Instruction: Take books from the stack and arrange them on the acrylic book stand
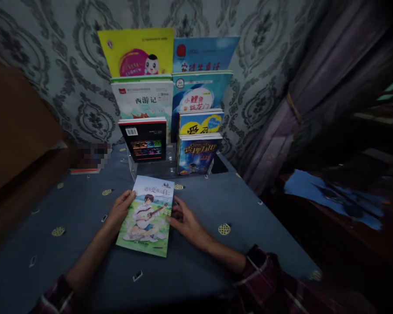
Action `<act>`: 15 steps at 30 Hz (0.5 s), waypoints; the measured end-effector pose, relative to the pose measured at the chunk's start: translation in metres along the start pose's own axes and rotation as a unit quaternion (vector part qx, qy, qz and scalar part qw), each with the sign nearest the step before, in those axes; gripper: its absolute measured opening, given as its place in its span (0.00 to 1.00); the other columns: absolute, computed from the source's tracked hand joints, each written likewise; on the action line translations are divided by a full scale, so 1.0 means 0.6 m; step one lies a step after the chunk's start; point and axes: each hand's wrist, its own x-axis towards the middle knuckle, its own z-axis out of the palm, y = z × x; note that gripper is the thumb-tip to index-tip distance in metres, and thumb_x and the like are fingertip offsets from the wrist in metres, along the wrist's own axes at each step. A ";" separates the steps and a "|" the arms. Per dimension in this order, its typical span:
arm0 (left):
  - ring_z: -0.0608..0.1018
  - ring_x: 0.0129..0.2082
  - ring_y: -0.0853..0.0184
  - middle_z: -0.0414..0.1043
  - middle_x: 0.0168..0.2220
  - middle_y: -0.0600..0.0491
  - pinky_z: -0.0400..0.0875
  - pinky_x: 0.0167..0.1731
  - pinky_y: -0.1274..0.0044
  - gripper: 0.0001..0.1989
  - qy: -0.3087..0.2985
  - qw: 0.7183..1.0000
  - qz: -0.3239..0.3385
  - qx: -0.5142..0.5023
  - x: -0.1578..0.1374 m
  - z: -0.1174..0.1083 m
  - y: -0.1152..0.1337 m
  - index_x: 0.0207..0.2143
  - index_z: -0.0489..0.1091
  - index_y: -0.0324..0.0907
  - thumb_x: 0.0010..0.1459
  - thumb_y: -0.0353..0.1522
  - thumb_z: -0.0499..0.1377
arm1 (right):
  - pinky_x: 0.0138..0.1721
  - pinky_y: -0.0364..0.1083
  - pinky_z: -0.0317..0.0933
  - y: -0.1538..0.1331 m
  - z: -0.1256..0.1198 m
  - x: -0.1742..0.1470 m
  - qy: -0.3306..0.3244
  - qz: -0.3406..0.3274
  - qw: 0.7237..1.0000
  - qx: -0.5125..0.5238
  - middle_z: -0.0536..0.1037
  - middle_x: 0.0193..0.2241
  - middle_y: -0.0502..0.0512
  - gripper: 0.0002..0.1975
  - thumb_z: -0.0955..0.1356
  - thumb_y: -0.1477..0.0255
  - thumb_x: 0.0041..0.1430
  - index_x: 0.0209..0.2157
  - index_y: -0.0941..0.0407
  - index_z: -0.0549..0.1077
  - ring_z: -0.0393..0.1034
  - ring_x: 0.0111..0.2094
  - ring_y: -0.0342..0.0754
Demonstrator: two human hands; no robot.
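A paperback book (147, 218) with a guitar player on its pale blue and green cover is held up over the table, front cover towards me. My left hand (122, 207) grips its upper left edge, thumb on the front. On the right edge, my right hand (185, 222) has its thumb against the cover and its fingers behind. Just beyond stands a clear tiered rack (134, 168) filled with upright books. Its front row has a black book (146, 141) at left and a dark blue book (198, 155) at right.
Behind those rise a white-topped book (144, 98), a yellow book (137, 50), a teal book (203, 89) and a blue book (206, 52). Another book (85, 171), partly blurred, lies at left by a brown box (16, 126). A purple curtain (281, 126) hangs beyond the table's (249, 261) right edge.
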 end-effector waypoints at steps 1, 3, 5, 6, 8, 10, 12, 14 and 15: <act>0.76 0.20 0.71 0.74 0.23 0.60 0.71 0.23 0.81 0.30 0.007 1.000 0.005 -0.010 -0.002 0.003 -0.002 0.30 0.67 0.42 0.34 0.48 0.77 | 0.34 0.49 0.73 -0.004 0.000 0.004 -0.025 0.023 0.998 0.046 0.80 0.45 0.62 0.39 0.72 0.55 0.58 0.65 0.56 0.60 0.77 0.39 0.53; 0.78 0.22 0.68 0.76 0.25 0.59 0.74 0.25 0.79 0.30 0.012 1.000 0.015 -0.021 -0.004 0.008 -0.003 0.31 0.68 0.42 0.34 0.49 0.77 | 0.23 0.42 0.66 -0.015 0.001 0.013 -0.058 0.052 0.991 0.108 0.82 0.38 0.58 0.33 0.72 0.53 0.56 0.57 0.56 0.68 0.76 0.32 0.48; 0.79 0.24 0.67 0.77 0.26 0.58 0.75 0.26 0.78 0.30 0.015 0.999 0.032 -0.028 -0.005 0.009 -0.001 0.32 0.69 0.42 0.34 0.50 0.77 | 0.20 0.39 0.61 -0.029 0.000 0.022 -0.066 0.053 0.986 0.143 0.82 0.37 0.56 0.28 0.73 0.53 0.55 0.51 0.55 0.71 0.75 0.30 0.47; 0.80 0.25 0.67 0.77 0.27 0.58 0.75 0.27 0.78 0.30 0.017 0.998 0.044 -0.031 -0.003 0.008 0.001 0.32 0.70 0.42 0.35 0.50 0.76 | 0.20 0.39 0.62 -0.038 -0.001 0.028 -0.065 0.045 0.985 0.153 0.82 0.37 0.55 0.26 0.73 0.53 0.55 0.49 0.54 0.71 0.75 0.30 0.46; 0.81 0.29 0.66 0.78 0.29 0.57 0.76 0.29 0.78 0.28 0.024 0.996 0.072 -0.042 0.002 0.006 0.006 0.34 0.71 0.43 0.38 0.50 0.76 | 0.22 0.40 0.65 -0.059 -0.003 0.039 -0.067 0.018 0.985 0.156 0.81 0.38 0.55 0.24 0.73 0.54 0.56 0.48 0.53 0.72 0.75 0.30 0.46; 0.81 0.34 0.66 0.80 0.34 0.56 0.77 0.33 0.79 0.26 0.051 0.990 0.112 -0.064 0.009 0.003 0.013 0.37 0.73 0.44 0.41 0.48 0.75 | 0.24 0.42 0.68 -0.084 -0.006 0.050 -0.067 -0.029 0.988 0.136 0.80 0.39 0.55 0.21 0.72 0.55 0.58 0.48 0.52 0.72 0.74 0.32 0.47; 0.81 0.39 0.66 0.81 0.39 0.55 0.76 0.38 0.80 0.26 0.065 0.982 0.157 -0.083 0.015 -0.001 0.019 0.41 0.75 0.45 0.43 0.47 0.74 | 0.29 0.44 0.70 -0.106 -0.009 0.057 -0.057 -0.093 0.990 0.093 0.79 0.41 0.55 0.17 0.69 0.57 0.61 0.47 0.52 0.72 0.74 0.36 0.48; 0.81 0.43 0.64 0.81 0.41 0.53 0.76 0.43 0.78 0.26 0.052 0.975 0.198 -0.080 0.018 -0.006 0.020 0.44 0.75 0.45 0.47 0.49 0.72 | 0.37 0.46 0.71 -0.119 -0.011 0.057 -0.037 -0.156 0.987 0.026 0.78 0.40 0.55 0.13 0.66 0.61 0.66 0.46 0.53 0.72 0.73 0.39 0.48; 0.81 0.44 0.63 0.81 0.41 0.52 0.76 0.44 0.77 0.26 0.041 0.974 0.212 -0.066 0.019 -0.009 0.019 0.44 0.75 0.44 0.50 0.50 0.70 | 0.39 0.47 0.71 -0.121 -0.012 0.055 -0.027 -0.179 0.983 -0.010 0.77 0.39 0.54 0.11 0.65 0.62 0.67 0.45 0.53 0.72 0.72 0.39 0.48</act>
